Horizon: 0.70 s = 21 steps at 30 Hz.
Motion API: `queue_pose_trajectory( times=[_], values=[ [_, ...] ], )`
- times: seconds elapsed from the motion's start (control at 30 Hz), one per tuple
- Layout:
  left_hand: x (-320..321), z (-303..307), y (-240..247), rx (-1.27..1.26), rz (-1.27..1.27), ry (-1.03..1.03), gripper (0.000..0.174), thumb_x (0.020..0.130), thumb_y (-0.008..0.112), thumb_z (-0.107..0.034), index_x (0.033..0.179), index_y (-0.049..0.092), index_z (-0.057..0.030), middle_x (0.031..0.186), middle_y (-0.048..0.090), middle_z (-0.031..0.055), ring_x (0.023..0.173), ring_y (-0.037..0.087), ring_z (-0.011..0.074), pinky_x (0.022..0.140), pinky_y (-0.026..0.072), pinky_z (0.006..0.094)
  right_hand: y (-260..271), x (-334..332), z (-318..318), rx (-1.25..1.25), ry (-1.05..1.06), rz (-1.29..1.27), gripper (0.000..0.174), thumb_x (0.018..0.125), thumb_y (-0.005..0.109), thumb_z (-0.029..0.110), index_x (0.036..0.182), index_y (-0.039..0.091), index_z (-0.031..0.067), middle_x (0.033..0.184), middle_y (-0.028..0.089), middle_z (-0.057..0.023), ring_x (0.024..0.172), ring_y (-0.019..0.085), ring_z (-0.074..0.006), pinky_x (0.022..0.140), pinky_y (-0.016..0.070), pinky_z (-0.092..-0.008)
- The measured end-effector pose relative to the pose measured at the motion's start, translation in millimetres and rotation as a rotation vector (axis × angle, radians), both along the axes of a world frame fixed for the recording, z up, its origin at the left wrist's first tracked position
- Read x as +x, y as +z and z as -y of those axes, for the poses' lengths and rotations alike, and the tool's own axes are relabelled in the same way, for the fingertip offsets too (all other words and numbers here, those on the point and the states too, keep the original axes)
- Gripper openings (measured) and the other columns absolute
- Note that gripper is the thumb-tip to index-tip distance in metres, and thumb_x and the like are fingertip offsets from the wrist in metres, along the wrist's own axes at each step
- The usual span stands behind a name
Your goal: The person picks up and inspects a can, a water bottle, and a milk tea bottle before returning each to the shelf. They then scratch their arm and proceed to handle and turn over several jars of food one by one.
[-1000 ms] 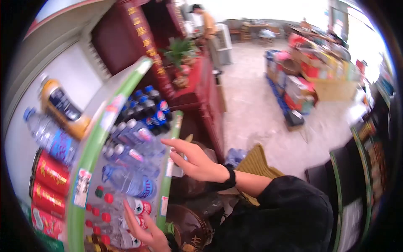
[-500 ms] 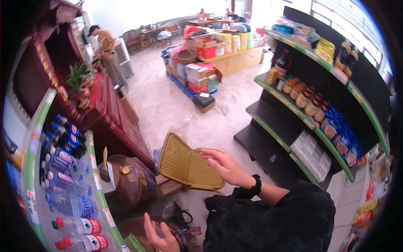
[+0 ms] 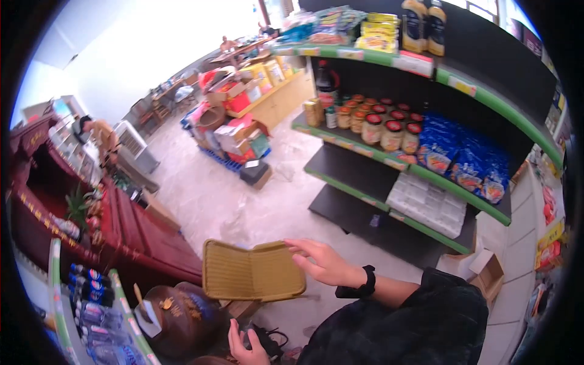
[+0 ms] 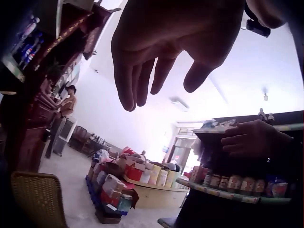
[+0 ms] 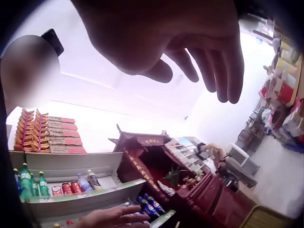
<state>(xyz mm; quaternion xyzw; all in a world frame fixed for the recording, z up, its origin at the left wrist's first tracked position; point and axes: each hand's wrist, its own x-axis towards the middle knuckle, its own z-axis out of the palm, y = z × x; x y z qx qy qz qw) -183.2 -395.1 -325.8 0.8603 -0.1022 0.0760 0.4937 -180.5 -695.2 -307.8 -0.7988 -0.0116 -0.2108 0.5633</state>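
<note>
My right hand point(image 3: 325, 261) is held out over the floor with its fingers extended and nothing in them. In the head view its fingertips overlap the edge of a tan woven chair point(image 3: 274, 274). Lower down, my left hand point(image 3: 246, 347) is raised with fingers spread apart, also holding nothing. Beside it, to the left, is a brown glazed jar point(image 3: 176, 316) with gold markings. The left wrist view shows the left hand point(image 4: 166, 47) with loosely bent fingers. From the right wrist, the right hand point(image 5: 175, 42) hangs in the air, its fingers pointing down.
At the lower left stands a drinks shelf with water bottles point(image 3: 103, 316). A black shelf on the right bears lidded jars point(image 3: 392, 134), blue packets point(image 3: 465, 161) and a clear-wrapped pack point(image 3: 426, 204). Stacked boxes point(image 3: 237, 143) stand mid-floor, and a person point(image 3: 103, 143) stands near a red cabinet point(image 3: 131, 234).
The head view has turned right, away from the drinks shelf, so the black shelf now fills the right side. Both hands have come away from the bottles and stay unfolded and without a load.
</note>
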Motion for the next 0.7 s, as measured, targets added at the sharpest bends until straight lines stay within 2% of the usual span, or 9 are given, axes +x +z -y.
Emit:
queue_pose_trajectory(
  times=[0.03, 0.13, 0.17, 0.27, 0.33, 0.4, 0.53, 0.7],
  values=[
    [1, 29, 13, 0.118, 0.064, -0.029, 0.043, 0.098, 0.064, -0.014, 0.136, 0.057, 0.0054, 0.134, 0.061, 0.0231, 0.123, 0.059, 0.0341, 0.102, 0.0473, 0.0399, -2, -14, 27, 0.022, -0.057, -0.019, 0.042, 0.103, 0.053, 0.018, 0.14, 0.052, -0.0017, 0.131, 0.061, -0.0217, 0.111, 0.067, -0.0303, 0.096, 0.0532, -0.0377],
    [-1, 115, 26, 0.154, 0.166, -0.131, 0.043, 0.097, 0.066, -0.015, 0.135, 0.058, 0.0051, 0.131, 0.062, 0.0243, 0.12, 0.06, 0.0369, 0.1, 0.0469, 0.0411, -13, -55, 106, 0.068, -0.211, -0.058, 0.041, 0.103, 0.054, 0.017, 0.14, 0.053, -0.0009, 0.131, 0.062, -0.0196, 0.112, 0.067, -0.0272, 0.094, 0.0541, -0.0367],
    [-3, 145, 28, 0.087, 0.172, -0.173, 0.041, 0.097, 0.066, -0.014, 0.133, 0.061, 0.0048, 0.128, 0.064, 0.024, 0.115, 0.062, 0.0363, 0.098, 0.0483, 0.0408, -15, -69, 133, 0.068, -0.26, -0.063, 0.041, 0.103, 0.053, 0.015, 0.141, 0.052, -0.0006, 0.132, 0.062, -0.0182, 0.113, 0.067, -0.0253, 0.094, 0.0542, -0.0361],
    [-8, 222, 14, 0.072, 0.079, -0.367, 0.05, 0.092, 0.062, -0.008, 0.139, 0.054, 0.0073, 0.138, 0.058, 0.0236, 0.126, 0.058, 0.0332, 0.103, 0.0467, 0.0411, -15, -112, 198, 0.119, -0.404, -0.062, 0.042, 0.102, 0.054, 0.012, 0.142, 0.051, -0.0015, 0.133, 0.062, -0.0155, 0.114, 0.066, -0.0215, 0.095, 0.0531, -0.0335],
    [-18, 270, 11, 0.076, 0.127, -0.47, 0.049, 0.09, 0.067, -0.011, 0.135, 0.057, 0.0066, 0.135, 0.059, 0.0254, 0.123, 0.059, 0.0378, 0.103, 0.0463, 0.0427, -22, -138, 231, 0.185, -0.468, -0.027, 0.042, 0.103, 0.053, 0.012, 0.142, 0.051, -0.0018, 0.133, 0.062, -0.0155, 0.114, 0.065, -0.0215, 0.096, 0.0522, -0.0328],
    [-26, 312, 13, 0.103, 0.177, -0.574, 0.05, 0.089, 0.069, -0.013, 0.134, 0.058, 0.0063, 0.132, 0.06, 0.0263, 0.122, 0.058, 0.0422, 0.105, 0.0456, 0.0442, -28, -159, 256, 0.252, -0.538, -0.022, 0.04, 0.103, 0.053, 0.013, 0.14, 0.053, -0.0016, 0.13, 0.064, -0.0164, 0.112, 0.066, -0.0217, 0.094, 0.0529, -0.0329],
    [-34, 365, 13, 0.105, 0.177, -0.731, 0.051, 0.089, 0.072, -0.017, 0.133, 0.06, 0.0048, 0.133, 0.061, 0.0251, 0.12, 0.061, 0.0401, 0.102, 0.048, 0.0427, -34, -192, 293, 0.308, -0.632, -0.021, 0.038, 0.104, 0.053, 0.014, 0.139, 0.054, -0.0013, 0.126, 0.067, -0.0165, 0.111, 0.067, -0.0225, 0.093, 0.0529, -0.0332],
    [-8, 415, 14, 0.113, 0.107, -0.92, 0.049, 0.089, 0.072, -0.016, 0.132, 0.06, 0.0027, 0.132, 0.062, 0.0233, 0.119, 0.062, 0.0376, 0.101, 0.0488, 0.041, -44, -224, 317, 0.277, -0.847, 0.029, 0.038, 0.104, 0.052, 0.013, 0.138, 0.054, -0.0028, 0.124, 0.066, -0.0167, 0.109, 0.066, -0.0202, 0.096, 0.0518, -0.0332]
  ],
)
